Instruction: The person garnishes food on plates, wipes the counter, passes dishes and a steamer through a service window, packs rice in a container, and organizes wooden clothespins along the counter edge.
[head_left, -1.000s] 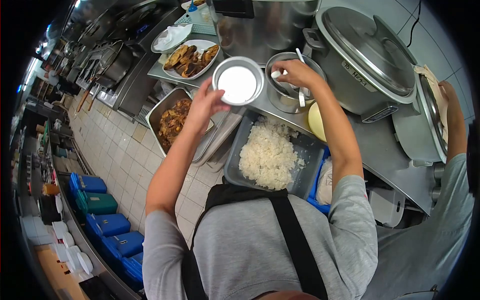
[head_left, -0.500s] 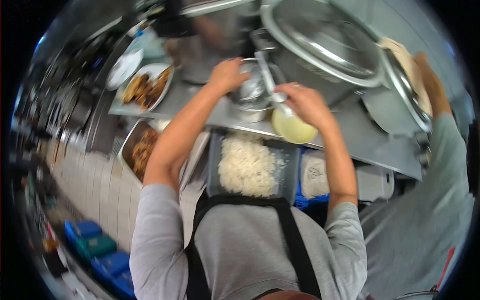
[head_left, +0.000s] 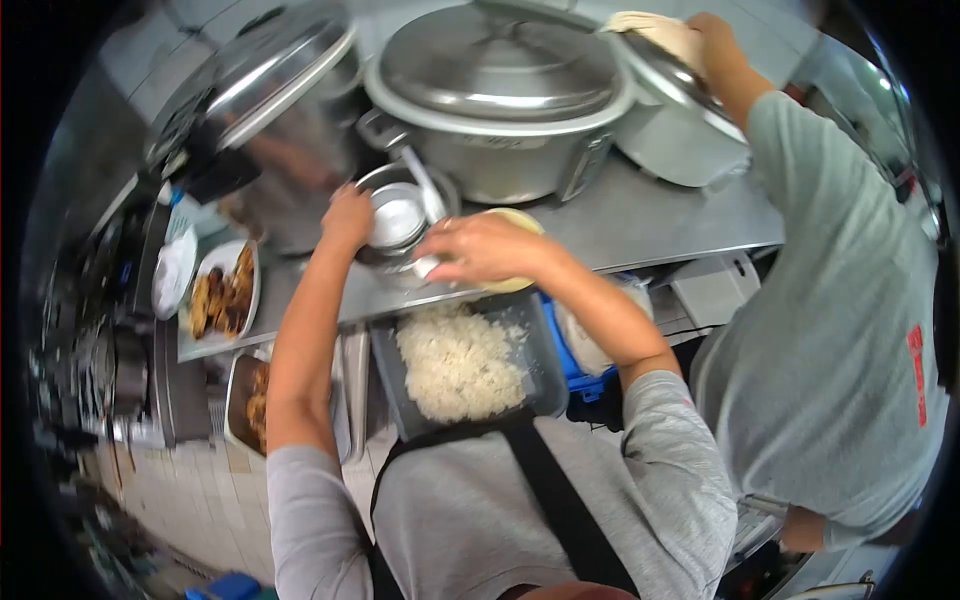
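Note:
My left hand [head_left: 348, 218] grips the rim of a small round metal bowl [head_left: 398, 213], which sits inside the mouth of a larger metal pot [head_left: 443, 193]. A white-handled utensil [head_left: 425, 185] leans across that pot. My right hand [head_left: 480, 250] is closed at the pot's right front side, with a small white piece at its fingertips that I cannot make out. Behind this hand, partly covered, is a pale yellow round container [head_left: 518, 222]. Cooked rice [head_left: 455, 365] lies in a grey tub [head_left: 548, 375] below the counter edge.
A lidded cooker [head_left: 500, 165] and a tall metal pot [head_left: 290, 190] stand behind. Another person's hand [head_left: 715, 45] holds a cloth on a second cooker [head_left: 675, 135] at right. Browned food [head_left: 222, 300] is on a plate at left, above a metal pan [head_left: 240, 400].
The view has swung right. My left hand has lowered the metal bowl into the larger pot. My right hand has moved from over that pot to its right front side.

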